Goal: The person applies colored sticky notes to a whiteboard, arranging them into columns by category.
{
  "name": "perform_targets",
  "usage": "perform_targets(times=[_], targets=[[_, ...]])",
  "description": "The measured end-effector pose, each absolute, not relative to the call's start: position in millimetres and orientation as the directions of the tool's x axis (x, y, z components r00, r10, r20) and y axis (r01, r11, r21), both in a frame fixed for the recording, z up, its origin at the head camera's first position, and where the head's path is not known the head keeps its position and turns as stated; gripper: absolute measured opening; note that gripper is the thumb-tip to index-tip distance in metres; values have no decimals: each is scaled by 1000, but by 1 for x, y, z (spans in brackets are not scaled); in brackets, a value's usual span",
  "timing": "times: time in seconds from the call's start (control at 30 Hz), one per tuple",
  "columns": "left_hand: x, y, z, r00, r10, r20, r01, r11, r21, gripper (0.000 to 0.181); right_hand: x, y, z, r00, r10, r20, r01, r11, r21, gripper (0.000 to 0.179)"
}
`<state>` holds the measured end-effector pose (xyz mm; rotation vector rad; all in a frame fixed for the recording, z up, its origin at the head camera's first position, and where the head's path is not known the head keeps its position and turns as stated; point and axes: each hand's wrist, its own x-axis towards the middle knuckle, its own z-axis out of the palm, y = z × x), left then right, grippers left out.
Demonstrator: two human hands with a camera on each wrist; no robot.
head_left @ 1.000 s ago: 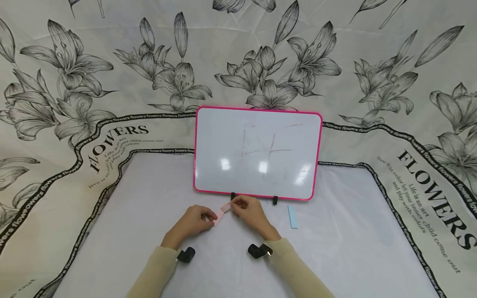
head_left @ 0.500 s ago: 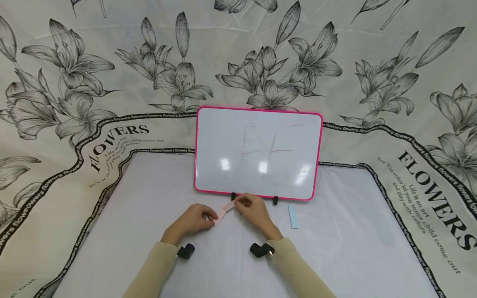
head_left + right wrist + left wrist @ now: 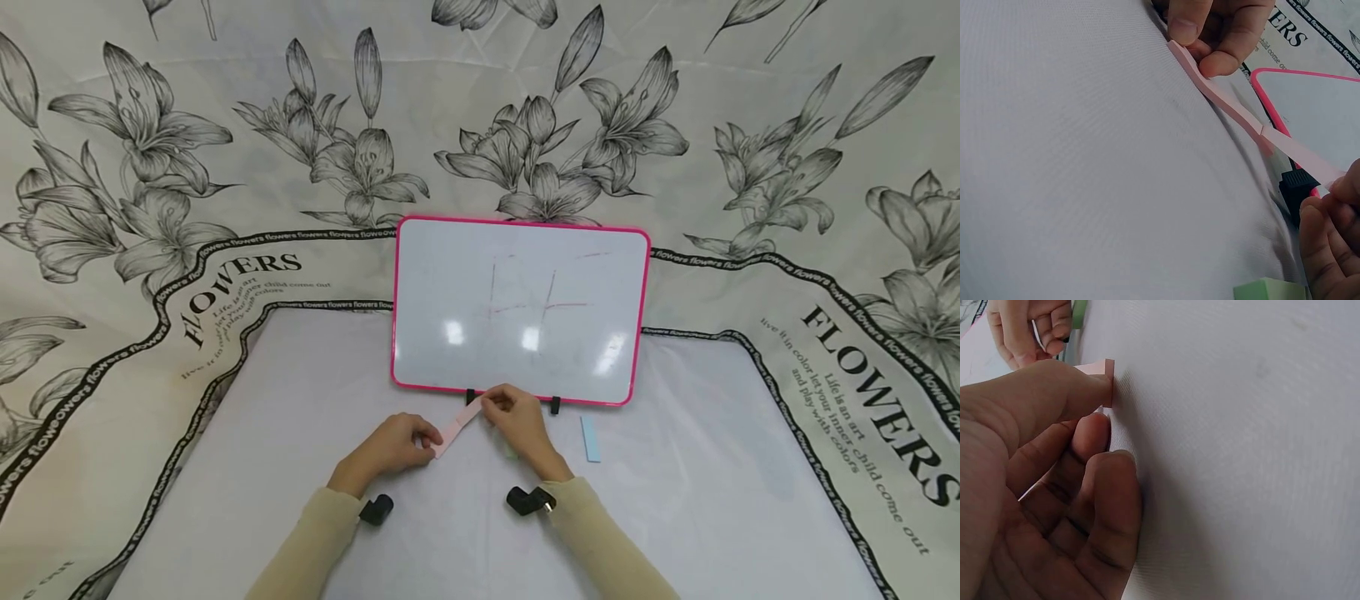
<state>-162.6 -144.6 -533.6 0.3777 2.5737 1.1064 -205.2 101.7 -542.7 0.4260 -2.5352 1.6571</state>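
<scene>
A narrow pink sticky-note pad [image 3: 1222,99] lies between both hands over the white cloth, its top sheet [image 3: 1297,153] lifted at a slant from the rest. My left hand [image 3: 395,443] pinches the near end of the pad between thumb and finger; in the left wrist view its thumb presses on the pink end [image 3: 1109,384]. Farther up, my right hand [image 3: 519,421] pinches the raised end of the sheet, close to the whiteboard's lower edge. A green sticky-note pad [image 3: 1266,289] sits near the right hand, mostly hidden by it in the head view.
A pink-framed whiteboard [image 3: 517,308] with faint red lines stands behind the hands on black feet [image 3: 555,405]. A light blue strip-shaped pad [image 3: 590,439] lies right of the right hand. Flower-printed cloth [image 3: 360,167] hangs at the back.
My right hand has drawn slightly right and up, and the pink sheet now stretches longer and straighter between the hands. The left hand keeps its hold. A bit of green has come into sight.
</scene>
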Motion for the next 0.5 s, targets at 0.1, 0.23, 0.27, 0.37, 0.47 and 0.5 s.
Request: perform_targets(times=[0.1,0.23,0.27,0.37,0.47,0.5], targets=[[-162,-144,-533,-916,361,-174,120,661,741,13,-206,103,-541,-962,-179,208,-263,382,-886,6],[-162,-143,-531,-914,367,-173,125,660,741,13,-207,104,-539,-961,-179,210,-266,394,-880,6],[-162,-143,-530,-913,369,-174,125,659,742,13,-208,105,-538,-961,-178,214,-269,394,-879,6],[-162,-142,-530,-911,372,-176,128,663,737,13,-209,105,-537,-961,-167,221,-271,397,-877,6],[-161,-141,-530,-911,372,-178,129,667,733,13,-210,106,-537,-963,-159,219,-265,400,-877,6],[-161,-141,-530,-911,374,-176,133,668,732,13,-210,106,-537,-963,-157,218,-264,403,-876,5]])
